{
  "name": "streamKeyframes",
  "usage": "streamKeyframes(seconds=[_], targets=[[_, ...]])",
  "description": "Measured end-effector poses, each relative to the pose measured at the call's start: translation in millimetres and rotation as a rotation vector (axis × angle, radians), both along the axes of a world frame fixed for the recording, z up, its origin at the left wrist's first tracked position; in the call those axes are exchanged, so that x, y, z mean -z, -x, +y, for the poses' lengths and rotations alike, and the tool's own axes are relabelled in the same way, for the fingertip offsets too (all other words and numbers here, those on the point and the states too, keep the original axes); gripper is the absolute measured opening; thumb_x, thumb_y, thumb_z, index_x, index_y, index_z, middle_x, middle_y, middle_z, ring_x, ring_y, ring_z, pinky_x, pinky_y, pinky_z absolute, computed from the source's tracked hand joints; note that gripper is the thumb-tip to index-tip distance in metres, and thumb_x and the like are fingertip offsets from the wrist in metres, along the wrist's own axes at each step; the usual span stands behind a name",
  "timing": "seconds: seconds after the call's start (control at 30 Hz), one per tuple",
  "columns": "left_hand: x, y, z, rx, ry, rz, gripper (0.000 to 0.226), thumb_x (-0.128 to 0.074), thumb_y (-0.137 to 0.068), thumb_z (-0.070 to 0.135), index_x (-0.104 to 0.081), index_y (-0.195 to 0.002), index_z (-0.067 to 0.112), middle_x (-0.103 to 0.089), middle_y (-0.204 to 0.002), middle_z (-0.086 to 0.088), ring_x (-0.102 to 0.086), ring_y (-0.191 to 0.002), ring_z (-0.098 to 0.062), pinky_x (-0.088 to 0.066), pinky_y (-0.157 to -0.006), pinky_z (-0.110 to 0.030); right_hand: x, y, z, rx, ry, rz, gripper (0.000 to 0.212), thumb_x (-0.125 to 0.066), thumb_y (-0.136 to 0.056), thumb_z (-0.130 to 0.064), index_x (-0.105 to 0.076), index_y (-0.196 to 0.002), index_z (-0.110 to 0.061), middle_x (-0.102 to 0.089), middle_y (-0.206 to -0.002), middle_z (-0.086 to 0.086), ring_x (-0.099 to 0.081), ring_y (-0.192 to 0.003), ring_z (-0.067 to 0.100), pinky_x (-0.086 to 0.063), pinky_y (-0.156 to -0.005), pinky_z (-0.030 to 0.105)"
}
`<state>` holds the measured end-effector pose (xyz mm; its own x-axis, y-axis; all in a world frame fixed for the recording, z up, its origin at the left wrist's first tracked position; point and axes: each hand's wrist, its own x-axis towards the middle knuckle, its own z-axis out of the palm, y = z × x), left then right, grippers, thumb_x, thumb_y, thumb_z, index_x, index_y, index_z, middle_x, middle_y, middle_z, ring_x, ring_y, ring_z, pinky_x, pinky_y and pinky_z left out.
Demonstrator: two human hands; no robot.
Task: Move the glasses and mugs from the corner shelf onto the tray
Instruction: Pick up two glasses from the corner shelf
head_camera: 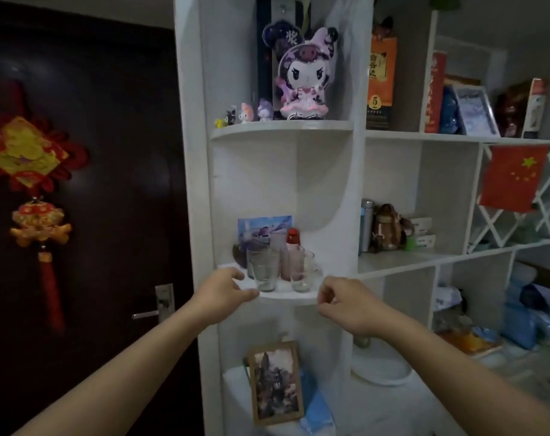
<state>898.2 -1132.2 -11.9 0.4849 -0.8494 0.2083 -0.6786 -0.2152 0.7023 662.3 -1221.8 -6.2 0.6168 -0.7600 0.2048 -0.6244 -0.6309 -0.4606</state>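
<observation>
Several clear glasses stand on the middle corner shelf (pixel 286 298): a tall one (pixel 265 273) at the front left, a shorter one (pixel 299 280) at the front right, a small mug-like glass (pixel 310 261) behind. A pink tumbler (pixel 291 261) and a red-capped bottle (pixel 293 236) sit among them. My left hand (pixel 223 292) hovers at the shelf's left edge, fingers apart, thumb near the tall glass. My right hand (pixel 343 302) is at the shelf's right edge, fingers curled, holding nothing. A white round tray (pixel 381 371) lies low at the right.
A doll figure (pixel 305 77) and small figurines fill the upper corner shelf. A framed picture (pixel 275 383) leans on the lower corner shelf. A dark door (pixel 79 215) with red ornaments is at the left. Books, a flag (pixel 514 179) and clutter fill the right-hand shelves.
</observation>
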Motion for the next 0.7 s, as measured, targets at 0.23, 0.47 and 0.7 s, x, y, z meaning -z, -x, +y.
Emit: streamKeyframes(seconds=[0.23, 0.47, 0.7], targets=[[17.3, -49.6, -87.4, 0.003, 0.088, 0.142, 0.080, -0.088, -0.069, 0.037, -0.050, -0.136, 0.016, -0.058, -0.124, -0.005, -0.060, -0.106, -0.021, -0.052, -0.086, -0.035, 7.2, -61.2, -78.2, 0.081, 0.001, -0.201, 0.039, -0.075, -0.078, -0.040, -0.047, -0.103, -0.030, -0.059, -0.107, -0.006, -0.057, -0.088, 0.012, -0.046, -0.073, 0.030], [32.7, -59.0, -126.8, -0.016, 0.160, 0.162, 0.080, -0.094, -0.058, 0.037, -0.053, -0.125, 0.021, -0.054, -0.103, 0.010, -0.056, -0.087, -0.006, -0.046, -0.062, -0.021, 16.9, -89.1, -123.4, 0.231, 0.108, -0.259, 0.081, -0.081, -0.070, -0.048, -0.040, -0.135, -0.024, -0.048, -0.139, 0.002, -0.056, -0.115, 0.022, -0.044, -0.085, 0.033], [41.0, -49.3, -146.2, -0.050, 0.173, 0.146, 0.084, -0.094, -0.056, 0.040, -0.053, -0.126, 0.021, -0.065, -0.114, 0.003, -0.064, -0.099, -0.016, -0.058, -0.085, -0.036, 26.0, -96.9, -147.9, 0.255, -0.140, -0.248, 0.103, -0.079, -0.053, -0.067, -0.039, -0.139, -0.025, -0.061, -0.131, 0.001, -0.062, -0.111, 0.022, -0.054, -0.093, 0.044]])
